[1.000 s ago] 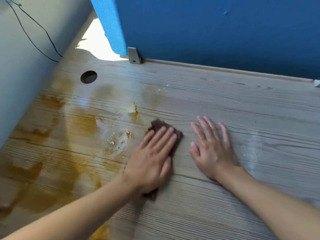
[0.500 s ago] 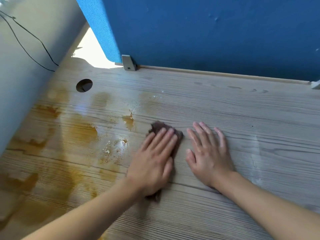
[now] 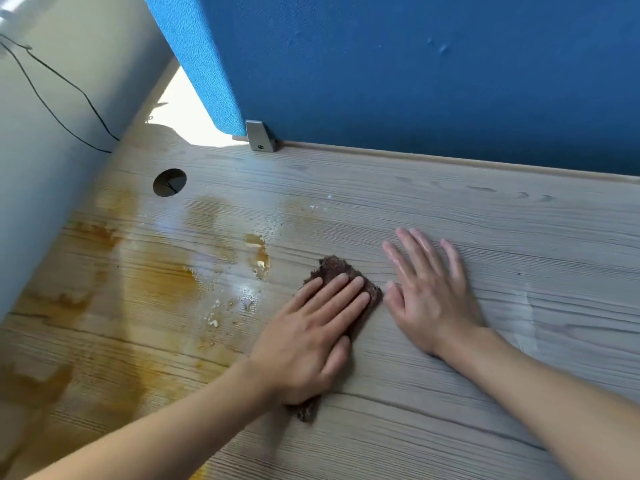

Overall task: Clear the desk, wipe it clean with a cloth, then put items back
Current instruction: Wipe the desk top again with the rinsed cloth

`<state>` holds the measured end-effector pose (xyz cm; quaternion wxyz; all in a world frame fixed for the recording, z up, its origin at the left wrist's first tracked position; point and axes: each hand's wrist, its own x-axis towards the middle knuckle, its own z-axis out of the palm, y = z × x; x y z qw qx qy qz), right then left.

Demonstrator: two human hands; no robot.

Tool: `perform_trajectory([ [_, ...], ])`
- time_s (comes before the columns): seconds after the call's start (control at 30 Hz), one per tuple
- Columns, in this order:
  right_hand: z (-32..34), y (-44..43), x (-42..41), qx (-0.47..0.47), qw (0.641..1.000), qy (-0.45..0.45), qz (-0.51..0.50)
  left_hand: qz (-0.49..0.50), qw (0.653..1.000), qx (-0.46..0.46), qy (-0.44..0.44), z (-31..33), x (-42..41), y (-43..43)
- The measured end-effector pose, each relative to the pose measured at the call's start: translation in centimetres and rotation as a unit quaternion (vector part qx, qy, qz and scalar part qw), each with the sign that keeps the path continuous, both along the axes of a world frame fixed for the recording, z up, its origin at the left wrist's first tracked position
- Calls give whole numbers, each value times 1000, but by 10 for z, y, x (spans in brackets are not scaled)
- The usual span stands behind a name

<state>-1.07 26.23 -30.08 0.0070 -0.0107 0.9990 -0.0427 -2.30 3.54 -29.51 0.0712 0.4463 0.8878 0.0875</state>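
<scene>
Nearest to us, two bare forearms reach in from the lower edge over the pale wood-grain desk (image 3: 485, 220). The left hand (image 3: 304, 341) lies flat on a dark brown cloth (image 3: 332, 268), fingers straight and close together, pressing it onto the desktop rather than gripping it. One frayed end of the cloth shows under the heel of the palm and the other juts out past the fingertips. The cloth sits near the middle of the desk, at the right edge of the wet area. Just to its right, the right hand (image 3: 429, 299) rests palm down on bare wood with fingers relaxed and slightly spread, holding nothing. Its thumb comes very close to the cloth's corner, and we cannot tell whether they touch. To the left of the cloth we see a broad orange-brown spill (image 3: 162, 282) smeared across the desk toward the left edge, glossy where light falls on it. A few pale crumbs (image 3: 213, 322) lie in the wet, and a small amber puddle (image 3: 259, 258) sits just beyond them. Farther back on the left is a round cable hole (image 3: 169, 182) in the desktop. Behind it, a grey metal bracket (image 3: 259, 136) clamps the lower corner of a blue fabric partition (image 3: 415, 71) that runs along the desk's far edge. A sunlit patch (image 3: 183, 112) shows left of the bracket. A pale wall (image 3: 52, 150) stands along the left, with a thin black cable (image 3: 62, 84) hanging against it.
</scene>
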Motion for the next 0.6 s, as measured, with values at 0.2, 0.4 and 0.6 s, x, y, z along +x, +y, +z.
perform_trajectory([
  [0.2,1,0,-1,4,1000,2,-4,156,987,-5,26,-4,-88,20],
  [0.4,1,0,-1,2,1000,0,-2,105,994,-12,39,-5,-45,20],
  [0.6,2,0,-2,0,1000,8,0,54,998,-4,12,-5,-77,21],
])
